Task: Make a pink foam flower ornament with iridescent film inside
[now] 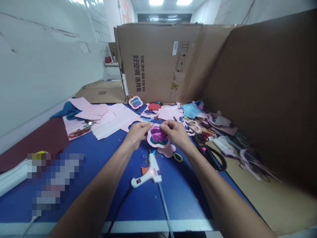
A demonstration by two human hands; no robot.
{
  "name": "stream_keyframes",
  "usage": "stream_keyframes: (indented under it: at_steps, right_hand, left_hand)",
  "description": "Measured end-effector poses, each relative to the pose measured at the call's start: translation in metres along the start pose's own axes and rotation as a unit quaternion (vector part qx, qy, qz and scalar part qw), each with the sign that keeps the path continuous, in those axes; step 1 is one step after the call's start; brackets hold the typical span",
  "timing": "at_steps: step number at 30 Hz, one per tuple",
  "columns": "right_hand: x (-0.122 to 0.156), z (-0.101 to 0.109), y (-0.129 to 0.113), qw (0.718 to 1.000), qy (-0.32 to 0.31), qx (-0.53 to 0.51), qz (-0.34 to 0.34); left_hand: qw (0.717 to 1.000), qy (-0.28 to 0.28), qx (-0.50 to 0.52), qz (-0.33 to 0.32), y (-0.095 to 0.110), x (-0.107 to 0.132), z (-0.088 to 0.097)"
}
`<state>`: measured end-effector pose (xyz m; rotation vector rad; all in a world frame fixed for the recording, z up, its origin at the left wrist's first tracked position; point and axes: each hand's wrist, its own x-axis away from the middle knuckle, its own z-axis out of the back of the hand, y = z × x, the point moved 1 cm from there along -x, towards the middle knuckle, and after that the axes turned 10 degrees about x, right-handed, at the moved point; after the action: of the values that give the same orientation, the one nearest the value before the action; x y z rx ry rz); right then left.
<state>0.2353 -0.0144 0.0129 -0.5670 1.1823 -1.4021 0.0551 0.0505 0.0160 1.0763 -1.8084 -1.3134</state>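
Your left: white wall [49,59], cracked plaster, small shelf [108,63] farther along. Ahead: flattened printed carton [158,62] upright behind blue desk [173,195]. Your right: brown cardboard sheet [262,89] standing as partition. Overhead: ceiling lights [156,2] lit.

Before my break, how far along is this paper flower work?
Done: one pink-framed flower lies finished-looking at the blue table's far edge. In hand: left hand and right hand pinch a second, purple-centred flower. Left: pink paper sheets and cut pink outlines lie out, hot glue gun nearby.
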Motion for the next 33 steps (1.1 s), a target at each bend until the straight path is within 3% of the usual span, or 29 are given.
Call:
stream_keyframes:
  at_steps: [25, 33]
  right_hand:
    - [0.0, 0.0, 0.002, 1.0, -0.004, 0.011, 0.001]
    - [0.002, -0.007, 0.0, 1.0, -0.026, 0.007, 0.011]
  left_hand:
    - [1.0, 0.011, -0.019, 0.004, 0.004, 0.001, 0.001]
    - [0.998, -0.026, -0.04, -0.031, -0.009, -0.001, -0.001]
